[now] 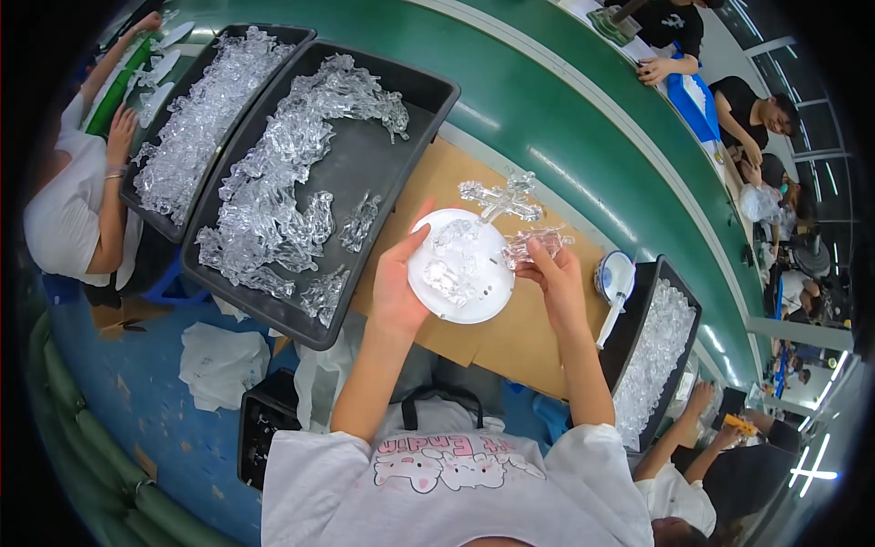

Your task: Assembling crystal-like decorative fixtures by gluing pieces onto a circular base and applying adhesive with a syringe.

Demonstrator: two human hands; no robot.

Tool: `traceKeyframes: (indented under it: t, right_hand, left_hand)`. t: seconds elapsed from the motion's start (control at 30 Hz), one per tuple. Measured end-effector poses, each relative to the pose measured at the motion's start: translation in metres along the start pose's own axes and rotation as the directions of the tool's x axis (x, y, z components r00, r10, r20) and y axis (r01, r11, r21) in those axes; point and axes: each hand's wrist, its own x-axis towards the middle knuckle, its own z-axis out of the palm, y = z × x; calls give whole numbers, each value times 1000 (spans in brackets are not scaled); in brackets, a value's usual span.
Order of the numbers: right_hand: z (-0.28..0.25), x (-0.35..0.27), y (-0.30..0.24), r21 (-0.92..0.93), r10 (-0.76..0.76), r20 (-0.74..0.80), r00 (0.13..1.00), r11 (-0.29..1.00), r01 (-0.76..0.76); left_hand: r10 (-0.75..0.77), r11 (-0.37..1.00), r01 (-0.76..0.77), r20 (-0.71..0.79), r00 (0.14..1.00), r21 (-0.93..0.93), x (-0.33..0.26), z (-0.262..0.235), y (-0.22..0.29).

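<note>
My left hand (401,281) grips the left edge of a round white disc (467,308), fingers behind it and thumb on its face. Clear plastic pieces lie against the disc's face. In my right hand (558,278), thumb and fingers close on a clear plastic piece (538,244) beside the disc's right edge. Just beyond the disc, a branching clear plastic piece (503,198) sits over the cardboard (510,342). What these clear parts are, I cannot make out.
To the left, a black tray (387,150) holds heaped clear parts; another full black tray (173,205) stands beyond it. At right are a small bowl (615,273) with a white-handled tool and a black bin (656,356) of clear pieces. Co-workers sit around the green table (556,137).
</note>
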Motion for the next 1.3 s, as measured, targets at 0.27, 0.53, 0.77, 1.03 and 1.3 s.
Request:
traceKeyframes:
  t: [0.27, 0.53, 0.77, 1.03, 1.3]
  right_hand:
    - [3, -2, 1, -59, 33, 20, 999, 998, -32]
    - [21, -10, 3, -117, -99, -12, 995, 988, 96]
    - [27, -12, 11, -493, -258, 54, 965, 833, 250]
    - [19, 8, 57, -518, -294, 22, 955, 814, 262]
    - [13, 10, 64, -429, -199, 4, 980, 885, 181]
  left_hand:
    - [-4, 999, 9, -95, 995, 53, -9, 13, 2]
    - [34, 998, -30, -83, 996, 48, -8, 9, 2]
    - [57, 996, -49, -110, 992, 75, 0, -8, -5]
    - [-13, 995, 20, -78, 997, 98, 24, -59, -16]
    - [-138, 970, 162, -140, 981, 181, 20, -48, -19]
